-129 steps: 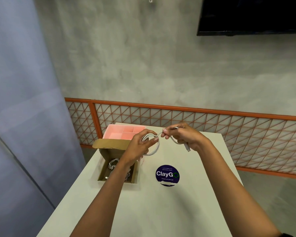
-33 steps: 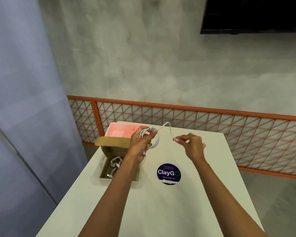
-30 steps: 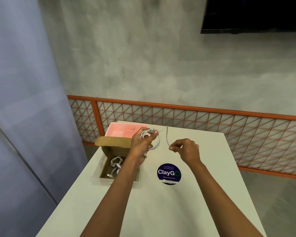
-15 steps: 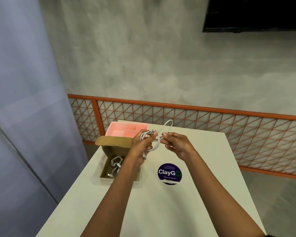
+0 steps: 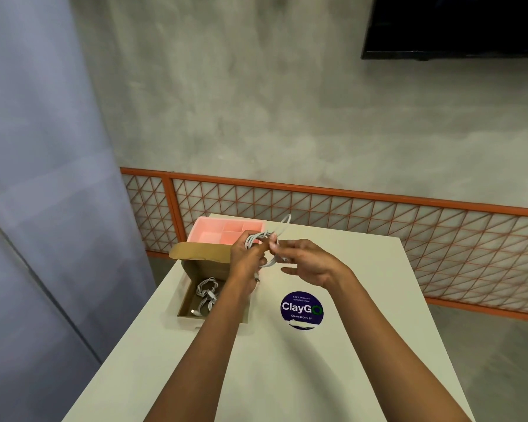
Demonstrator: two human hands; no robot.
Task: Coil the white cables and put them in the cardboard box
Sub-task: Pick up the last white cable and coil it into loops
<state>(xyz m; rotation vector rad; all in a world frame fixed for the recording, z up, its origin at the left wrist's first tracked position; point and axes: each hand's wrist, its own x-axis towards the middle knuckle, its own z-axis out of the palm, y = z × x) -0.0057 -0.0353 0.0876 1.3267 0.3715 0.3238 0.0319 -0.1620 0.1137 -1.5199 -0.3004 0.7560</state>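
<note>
Head view: we look down past our two bare arms at a table.
Left hand (image 5: pixel 246 257): we curl our fingers round a bunch of loops and grip it tight. The hand is up in the air above the table.
Right hand (image 5: pixel 305 263): it is just beside the left hand, and the fingertips of both almost meet. We pinch the cable with the thumb and first finger. The other fingers are spread out loose.
White cable (image 5: pixel 282 226): it is wound in loops in the left hand. One loop sticks up past both hands. A short end hangs down under the left hand.
Cardboard box (image 5: pixel 184 304): it sits open on the table, under and to the left of the left hand. Its flap stands up behind it.
Cables in the box (image 5: pixel 206 295): white ones lie bundled inside, just left of our left wrist.
Pink tray (image 5: pixel 214 234): it is past the box, behind the left hand. It has little rooms in it.
Round sticker (image 5: pixel 301 309): dark blue, it says "ClayGo". It is stuck on the table below the right hand.
Table (image 5: pixel 287 376): white, under both arms.
Orange fence (image 5: pixel 348 205): it runs along the grey wall far behind the hands.
Black screen (image 5: pixel 454 25): high on the wall, above the right hand.
</note>
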